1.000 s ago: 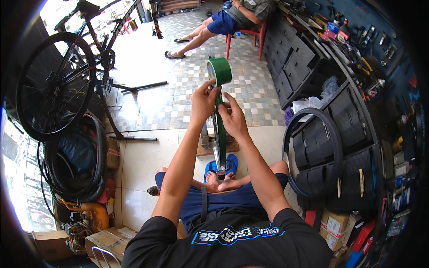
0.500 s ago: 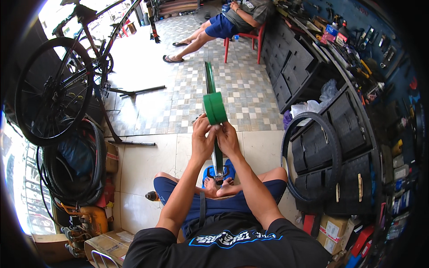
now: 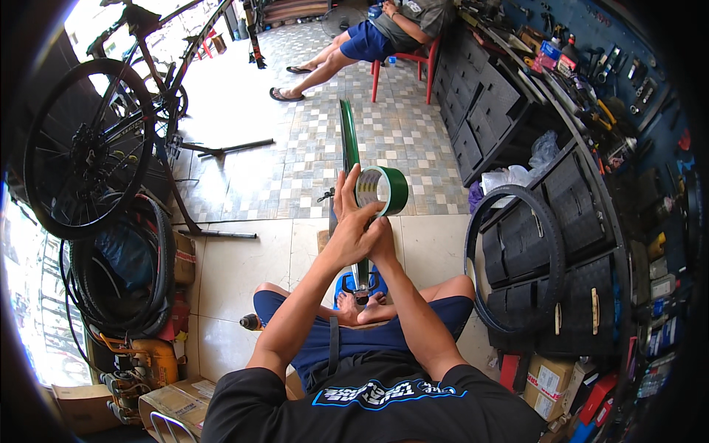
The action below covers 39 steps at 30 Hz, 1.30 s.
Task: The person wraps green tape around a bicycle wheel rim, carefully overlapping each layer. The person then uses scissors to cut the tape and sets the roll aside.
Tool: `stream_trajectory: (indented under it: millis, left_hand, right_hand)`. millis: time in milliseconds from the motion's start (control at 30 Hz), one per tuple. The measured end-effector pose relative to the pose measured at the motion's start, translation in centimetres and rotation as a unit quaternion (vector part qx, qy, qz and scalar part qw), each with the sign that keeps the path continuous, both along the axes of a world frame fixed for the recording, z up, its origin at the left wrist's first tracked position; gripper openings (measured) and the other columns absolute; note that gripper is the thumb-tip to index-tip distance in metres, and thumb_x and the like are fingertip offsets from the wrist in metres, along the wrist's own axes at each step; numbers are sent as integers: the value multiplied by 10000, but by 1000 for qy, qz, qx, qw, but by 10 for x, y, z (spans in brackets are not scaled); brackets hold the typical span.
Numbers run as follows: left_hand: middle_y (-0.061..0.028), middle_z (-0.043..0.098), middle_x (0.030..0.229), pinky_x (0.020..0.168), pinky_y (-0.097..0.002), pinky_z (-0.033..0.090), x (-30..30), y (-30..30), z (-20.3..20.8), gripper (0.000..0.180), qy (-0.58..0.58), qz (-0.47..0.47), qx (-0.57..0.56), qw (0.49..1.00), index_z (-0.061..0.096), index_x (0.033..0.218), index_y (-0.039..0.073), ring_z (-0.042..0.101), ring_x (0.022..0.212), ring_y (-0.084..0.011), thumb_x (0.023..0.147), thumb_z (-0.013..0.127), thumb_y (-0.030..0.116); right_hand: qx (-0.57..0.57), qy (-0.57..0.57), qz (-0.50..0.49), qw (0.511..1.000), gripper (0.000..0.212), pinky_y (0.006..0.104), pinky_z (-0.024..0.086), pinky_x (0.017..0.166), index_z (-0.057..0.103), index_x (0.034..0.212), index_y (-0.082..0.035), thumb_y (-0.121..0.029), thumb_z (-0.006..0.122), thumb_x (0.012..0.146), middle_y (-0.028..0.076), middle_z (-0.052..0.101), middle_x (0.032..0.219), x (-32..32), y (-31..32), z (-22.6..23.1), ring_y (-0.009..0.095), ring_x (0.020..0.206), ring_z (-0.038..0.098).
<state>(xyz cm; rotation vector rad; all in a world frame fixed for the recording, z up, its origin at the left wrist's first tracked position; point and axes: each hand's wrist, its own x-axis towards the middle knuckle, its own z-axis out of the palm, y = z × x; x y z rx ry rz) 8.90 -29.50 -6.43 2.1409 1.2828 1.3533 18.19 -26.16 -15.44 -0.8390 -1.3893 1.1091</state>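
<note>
Head view, looking down: a seated person with crossed legs holds a bicycle rim [image 3: 347, 148] upright, edge-on, its lower end braced near the bare feet on the tiled floor [image 3: 244, 258] — likely so the rim stays steady while tape goes on. The left hand [image 3: 353, 225] wraps over a green roll of tape [image 3: 382, 190], its grip closed on the roll's side, pressing it against the rim. The right hand [image 3: 380, 232] sits just beneath, touching the left; whether its grip is pinching the rim or the tape end cannot be told, since the left hand covers it. To the left stand a bicycle [image 3: 96, 140] and stacked tyres [image 3: 118, 280]; to the right, another tyre [image 3: 513, 258] leans on dark shelving [image 3: 576, 244]. Another person sits on a red chair [image 3: 421, 63] far ahead.

Compared with the earlier frames, the roll and both hands have come down the rim, nearer the body — a second ago they were higher up, arms stretched.
</note>
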Motion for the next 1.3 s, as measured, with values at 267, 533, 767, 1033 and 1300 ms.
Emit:
stream_trajectory:
  millis: [267,533,767,1033,1300]
  left_hand:
    - [-241,185,1665,1220,-563,127,-10,2,13,344,0,-22,-5,1000,767,1085,19,78,1548,-439,898,751,307]
    - [-219,293,1625,1177,-413,294,-34,40,46,324,-335,-156,-184,911,740,1166,-18,171,1551,-262,963,698,232]
    - [-242,448,1530,1202,-406,239,-45,86,85,352,-304,-132,-143,933,754,1107,-24,206,1544,-274,1003,654,298]
    - [-162,639,1319,1105,-310,352,-43,135,107,359,-353,-167,-194,900,715,1162,-42,500,1313,-203,1028,630,280]
    - [-172,581,1386,1164,-369,332,-51,172,165,534,-324,-200,-146,913,586,1338,-95,511,1309,-214,1027,628,337]
  right_hand:
    - [-30,-198,12,980,457,390,510,973,547,1351,-6,-306,572,1007,150,630,1349,12,-3,29,267,1199,624]
    - [-132,-11,43,990,263,296,483,500,614,1150,-7,-221,502,1044,60,607,664,5,-20,61,130,520,586]
    - [-102,-14,38,994,281,270,489,507,626,1196,-38,-246,490,1065,39,598,656,6,-14,58,108,518,575]
    - [-92,-13,36,995,273,272,481,499,632,1175,-32,-238,499,1057,43,603,643,5,-22,48,103,520,579]
    - [-103,-17,31,994,278,247,494,545,613,1196,-44,-269,505,1074,26,592,661,9,-44,30,84,556,567]
